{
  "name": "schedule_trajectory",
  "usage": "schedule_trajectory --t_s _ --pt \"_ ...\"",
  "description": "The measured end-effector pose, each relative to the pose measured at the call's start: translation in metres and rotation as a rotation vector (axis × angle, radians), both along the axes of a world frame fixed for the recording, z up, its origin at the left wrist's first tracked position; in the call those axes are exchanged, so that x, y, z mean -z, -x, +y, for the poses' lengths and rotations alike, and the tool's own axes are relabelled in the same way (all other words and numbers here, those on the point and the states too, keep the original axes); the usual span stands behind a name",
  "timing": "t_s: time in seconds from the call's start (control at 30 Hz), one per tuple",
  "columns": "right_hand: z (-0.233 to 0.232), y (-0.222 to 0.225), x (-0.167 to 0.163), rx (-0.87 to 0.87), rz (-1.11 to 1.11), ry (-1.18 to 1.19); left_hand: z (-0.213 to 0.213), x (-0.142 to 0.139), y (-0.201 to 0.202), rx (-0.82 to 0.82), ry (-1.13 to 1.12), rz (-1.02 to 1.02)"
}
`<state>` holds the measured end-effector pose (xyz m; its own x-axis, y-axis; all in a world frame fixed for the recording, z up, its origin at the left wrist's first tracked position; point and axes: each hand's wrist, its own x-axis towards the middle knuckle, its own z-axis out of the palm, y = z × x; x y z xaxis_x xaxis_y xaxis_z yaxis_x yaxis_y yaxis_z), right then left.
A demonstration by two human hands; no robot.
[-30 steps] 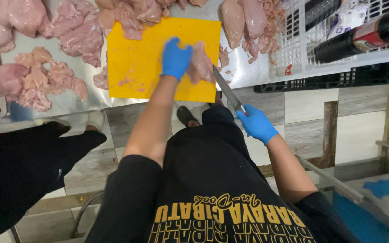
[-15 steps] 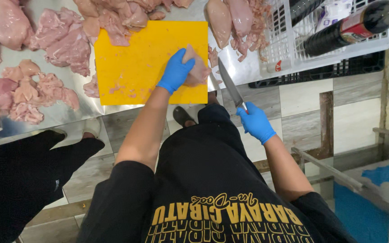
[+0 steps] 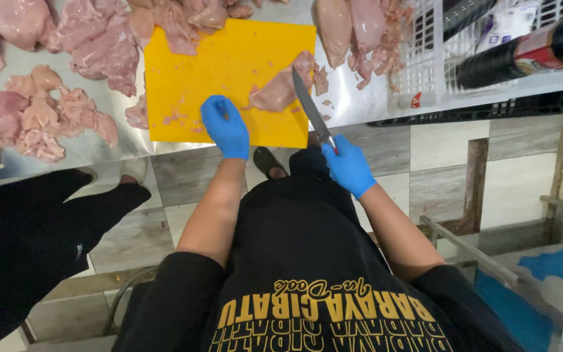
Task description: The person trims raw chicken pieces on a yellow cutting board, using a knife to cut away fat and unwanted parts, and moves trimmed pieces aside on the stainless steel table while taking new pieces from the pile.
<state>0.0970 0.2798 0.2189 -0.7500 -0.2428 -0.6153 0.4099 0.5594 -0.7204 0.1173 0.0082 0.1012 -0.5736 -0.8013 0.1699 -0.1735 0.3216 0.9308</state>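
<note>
Hands: left [image 3: 225,127] flat on board [image 3: 229,72]; right [image 3: 348,166] angling knife [image 3: 312,111].

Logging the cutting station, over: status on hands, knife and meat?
Left hand flat on yellow cutting board, empty. Right hand grips knife, blade at chicken piece on board. More raw chicken beside board; nothing blocking.

The desk [image 3: 360,107] has a shiny steel top. A yellow cutting board [image 3: 223,72] lies flat on it, close to the near edge. Raw chicken pieces [image 3: 40,111] lie directly on the steel at the left, and more chicken [image 3: 353,29] lies at the right of the board. A white plastic crate [image 3: 490,81] stands on the right end of the desk.
</note>
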Motion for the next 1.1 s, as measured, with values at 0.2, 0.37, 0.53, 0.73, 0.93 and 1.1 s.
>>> schedule_trajectory --t_s 0.2,0.37,0.53,0.73,0.93,1.1 --pt "-0.026 0.002 0.026 -0.042 -0.100 -0.030 0.018 -0.004 0.041 0.387 0.604 -0.364" --pt "-0.046 0.002 0.064 -0.002 -0.137 0.007 0.025 0.008 0.052 0.470 0.701 -0.547" --pt "-0.089 0.028 0.099 -0.231 0.609 -0.187 0.021 0.012 0.050 0.513 0.745 -0.592" --pt "-0.064 -0.008 0.053 0.011 -0.261 0.068 0.021 0.011 0.053 0.508 0.753 -0.657" --pt "-0.051 0.002 0.054 -0.081 -0.294 0.131 0.016 0.014 0.051 0.543 0.734 -0.589" --pt "-0.076 0.030 0.102 -0.313 0.076 0.010 0.015 0.020 0.052 0.532 0.675 -0.560"
